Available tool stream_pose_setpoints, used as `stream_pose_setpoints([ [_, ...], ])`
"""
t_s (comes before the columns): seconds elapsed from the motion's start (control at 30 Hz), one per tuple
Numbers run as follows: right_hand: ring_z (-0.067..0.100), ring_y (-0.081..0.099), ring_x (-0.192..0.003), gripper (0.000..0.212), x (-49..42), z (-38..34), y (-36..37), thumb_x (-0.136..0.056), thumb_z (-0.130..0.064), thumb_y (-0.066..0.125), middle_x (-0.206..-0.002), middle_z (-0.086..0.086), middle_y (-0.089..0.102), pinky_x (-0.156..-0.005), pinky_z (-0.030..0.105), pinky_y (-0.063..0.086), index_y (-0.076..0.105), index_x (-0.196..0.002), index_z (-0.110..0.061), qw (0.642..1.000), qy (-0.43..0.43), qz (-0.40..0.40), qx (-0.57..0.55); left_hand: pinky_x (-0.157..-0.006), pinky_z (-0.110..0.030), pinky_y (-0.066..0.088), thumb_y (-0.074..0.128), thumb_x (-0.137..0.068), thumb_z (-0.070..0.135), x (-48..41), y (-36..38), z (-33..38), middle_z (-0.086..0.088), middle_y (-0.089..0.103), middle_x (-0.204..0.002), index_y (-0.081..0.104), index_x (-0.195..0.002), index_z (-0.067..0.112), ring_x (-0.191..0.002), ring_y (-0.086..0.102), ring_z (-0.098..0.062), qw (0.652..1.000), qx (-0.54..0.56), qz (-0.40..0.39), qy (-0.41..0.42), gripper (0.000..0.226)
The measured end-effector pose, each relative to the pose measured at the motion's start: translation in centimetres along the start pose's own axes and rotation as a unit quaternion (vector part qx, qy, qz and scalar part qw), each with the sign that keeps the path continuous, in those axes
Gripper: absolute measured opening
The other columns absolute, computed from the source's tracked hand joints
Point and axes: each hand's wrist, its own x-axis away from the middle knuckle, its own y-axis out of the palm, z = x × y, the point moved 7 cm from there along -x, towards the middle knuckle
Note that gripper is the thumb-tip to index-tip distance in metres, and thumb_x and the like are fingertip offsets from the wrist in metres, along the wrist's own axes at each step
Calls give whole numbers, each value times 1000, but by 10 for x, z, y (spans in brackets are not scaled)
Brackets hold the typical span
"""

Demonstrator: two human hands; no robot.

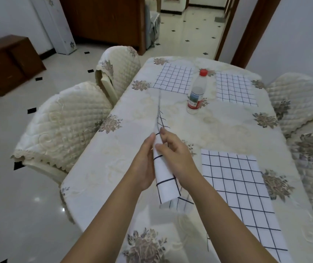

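Glossy pale floor tiles (28, 186) with small black diamond insets reflect the light; white walls (3, 16); a dark wooden cabinet (5, 59) stands far left; quilted cream chairs (64, 126) flank the floral-clothed counter (132, 118); dark wooden door frames (256, 25) open onto a tiled hallway (195, 19) beyond.

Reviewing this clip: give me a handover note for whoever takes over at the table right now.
Left grip: holds the checked mat on its left side.
Right grip: pinches the same mat near its upper edge.
Mat: held above the table, edge-on, lower end curled.
Lying flat: far-left mat, far-right mat, near-right mat. A red-capped bottle stands upright between the far two.
Done: three mats seem laid.
Left: probably spread the held mat flat on the bare near-left part of the table.
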Motion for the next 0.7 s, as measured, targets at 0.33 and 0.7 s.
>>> stream_pose_setpoints([
  [0.33, 10, 52, -102, 9, -13, 70, 48, -90, -19, 51, -112, -3, 53, -81, 21, 43, 59, -88, -21, 975, 89, -122, 161, -65, -27, 50, 45, -94, 23, -24, -90, -24, -10, 69, -75, 66, -78, 8, -70, 67, -17, 970, -150, 132, -136, 31],
  [0.7, 13, 52, -99, 23, -44, 130, 101, -87, -21, 55, -104, -4, 53, -79, 22, 43, 50, -109, -15, 968, 235, 35, 82, -55, -25, 44, 47, -87, 11, -37, -163, 2, -2, 68, -74, 68, -93, 9, -63, 61, -14, 927, -289, 142, -192, 22],
])
